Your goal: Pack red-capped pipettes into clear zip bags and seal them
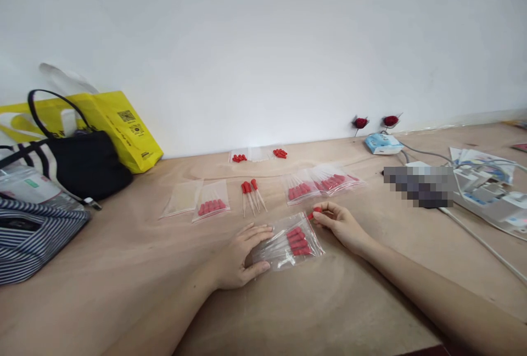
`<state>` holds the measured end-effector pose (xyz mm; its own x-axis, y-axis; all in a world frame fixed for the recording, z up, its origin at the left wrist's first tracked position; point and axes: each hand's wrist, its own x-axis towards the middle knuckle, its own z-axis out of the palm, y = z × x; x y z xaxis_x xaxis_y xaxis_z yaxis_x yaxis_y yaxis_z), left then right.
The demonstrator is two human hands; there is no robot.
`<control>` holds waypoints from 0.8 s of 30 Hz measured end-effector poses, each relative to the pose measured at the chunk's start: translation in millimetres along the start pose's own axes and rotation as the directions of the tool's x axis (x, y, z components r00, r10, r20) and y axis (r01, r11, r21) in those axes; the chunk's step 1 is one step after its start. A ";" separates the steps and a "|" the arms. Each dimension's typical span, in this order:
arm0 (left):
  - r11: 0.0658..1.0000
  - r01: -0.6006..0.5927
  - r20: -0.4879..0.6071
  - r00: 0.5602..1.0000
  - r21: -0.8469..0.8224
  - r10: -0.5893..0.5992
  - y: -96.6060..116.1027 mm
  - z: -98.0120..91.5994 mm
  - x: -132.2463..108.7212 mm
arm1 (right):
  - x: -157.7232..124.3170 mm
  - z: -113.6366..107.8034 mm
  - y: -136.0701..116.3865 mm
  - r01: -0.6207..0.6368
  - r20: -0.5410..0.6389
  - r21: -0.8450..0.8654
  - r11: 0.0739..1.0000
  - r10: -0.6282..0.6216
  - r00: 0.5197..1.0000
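A clear plastic bag holding several red-capped droppers lies on the wooden table in front of me. My left hand rests on the bag's left end, thumb and fingers closed on its edge. My right hand is at the bag's upper right corner, fingers pinched on a red-capped dropper at the bag's mouth. Three loose droppers lie just beyond the bag.
More filled bags and an empty bag lie further back, with red caps near the wall. A black bag, yellow bag and striped cloth sit left. A power strip, cables and papers lie right.
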<state>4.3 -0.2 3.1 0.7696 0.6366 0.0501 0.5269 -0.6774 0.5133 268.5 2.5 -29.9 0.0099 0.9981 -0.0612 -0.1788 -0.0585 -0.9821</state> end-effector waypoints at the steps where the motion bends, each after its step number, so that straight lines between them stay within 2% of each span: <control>1: 1.000 0.003 0.001 1.000 0.005 -0.003 0.4 -0.2 0.0 | -0.3 1.0 0.2 0.005 0.021 -0.058 0.998 -0.003 1.000; 3: 1.000 0.008 -0.002 1.000 0.011 -0.008 1.1 -0.4 0.1 | -0.3 2.8 1.8 0.018 0.057 -0.138 0.990 -0.010 0.998; 8: 1.000 0.015 0.003 1.000 0.015 -0.015 1.4 -0.7 0.1 | 2.0 6.3 7.2 0.106 0.073 -0.170 0.980 -0.095 0.993; 12: 1.000 0.004 0.000 1.000 0.008 -0.004 0.2 0.1 -0.1 | 5.9 8.4 9.8 0.138 0.101 -0.272 0.952 -0.114 0.988; 18: 1.000 0.004 -0.025 1.000 0.000 -0.004 -0.2 1.2 -1.3 | 14.2 12.7 17.6 0.144 0.043 -0.330 0.933 -0.137 0.990; 21: 1.000 0.006 -0.042 0.999 -0.015 -0.006 1.1 0.7 -1.6 | 15.1 16.3 19.7 0.147 0.021 -0.399 0.905 -0.152 0.988; 24: 1.000 -0.001 -0.042 0.999 -0.026 0.000 1.5 0.2 -1.4 | 14.2 18.3 16.0 0.221 0.072 -0.497 0.839 -0.214 0.974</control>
<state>4.1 -2.2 3.6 0.7539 0.6513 0.0858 0.5166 -0.6685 0.5350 247.8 16.0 -43.1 -0.0235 0.9863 0.1633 0.3406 0.1615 -0.9262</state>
